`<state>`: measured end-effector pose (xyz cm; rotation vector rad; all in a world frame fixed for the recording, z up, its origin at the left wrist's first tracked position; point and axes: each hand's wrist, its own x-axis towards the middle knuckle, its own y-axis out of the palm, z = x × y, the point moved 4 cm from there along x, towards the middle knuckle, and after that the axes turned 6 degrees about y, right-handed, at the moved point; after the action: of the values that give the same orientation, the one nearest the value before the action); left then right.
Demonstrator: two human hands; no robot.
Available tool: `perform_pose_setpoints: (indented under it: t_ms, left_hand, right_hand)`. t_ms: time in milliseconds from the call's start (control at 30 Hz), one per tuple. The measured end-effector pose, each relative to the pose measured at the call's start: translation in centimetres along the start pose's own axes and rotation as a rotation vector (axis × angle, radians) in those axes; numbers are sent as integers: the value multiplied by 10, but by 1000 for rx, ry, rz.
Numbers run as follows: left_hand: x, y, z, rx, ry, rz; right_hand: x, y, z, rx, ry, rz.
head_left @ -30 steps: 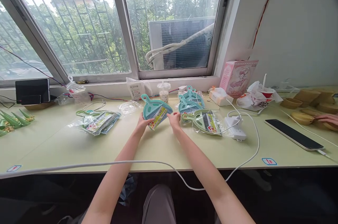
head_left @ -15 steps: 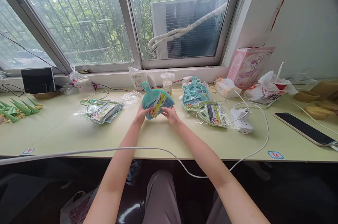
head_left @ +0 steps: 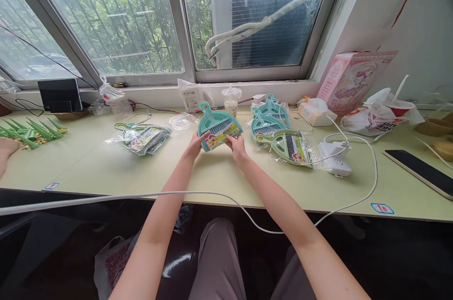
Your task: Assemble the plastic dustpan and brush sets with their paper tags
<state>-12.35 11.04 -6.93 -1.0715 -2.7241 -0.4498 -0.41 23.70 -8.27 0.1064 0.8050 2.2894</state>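
A teal mini dustpan (head_left: 212,120) with a grey-bristled brush (head_left: 216,129) nested in it is held just over the table, handle pointing up and away. Across its lower front lies a yellow-green printed label card (head_left: 222,136). My left hand (head_left: 196,145) grips the pan's left edge, thumb over the front. At the lower right, my right hand (head_left: 236,146) closes on the card and the pan's edge. Right of it lie bagged teal dustpan sets (head_left: 268,124) and a green dustpan set (head_left: 281,148). Several more bagged sets (head_left: 144,140) are piled to the left.
A white power strip (head_left: 336,163) and phone (head_left: 419,170) lie at the right. One white cable (head_left: 215,194) hangs across the front, over my forearms. Along the window stand a drink cup (head_left: 231,102), tissue box (head_left: 316,112) and pink box (head_left: 354,80). Another person's hand (head_left: 7,147) shows at the left edge.
The label card has turned from steeply slanted to lying more level across the brush. My view has shifted slightly. Another person's hand has appeared at the left edge.
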Motion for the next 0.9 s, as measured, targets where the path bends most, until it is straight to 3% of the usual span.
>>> perform_pose_setpoints:
  t_ms: [133,333,667,900]
  left_hand:
    - [-9,13,-6,73,-66,129]
    - [-6,11,-4,37,-45,69]
    - [-6,13,1,0,8,27]
    - [-6,14,8,-23,-50,77]
  right_hand:
    - [-1,-5,1,24,-5,-77]
    - [-2,-3,0,60,70,-6]
    - [-4,3,12,-99,107,155]
    - [2,-7,3,-135,82,53]
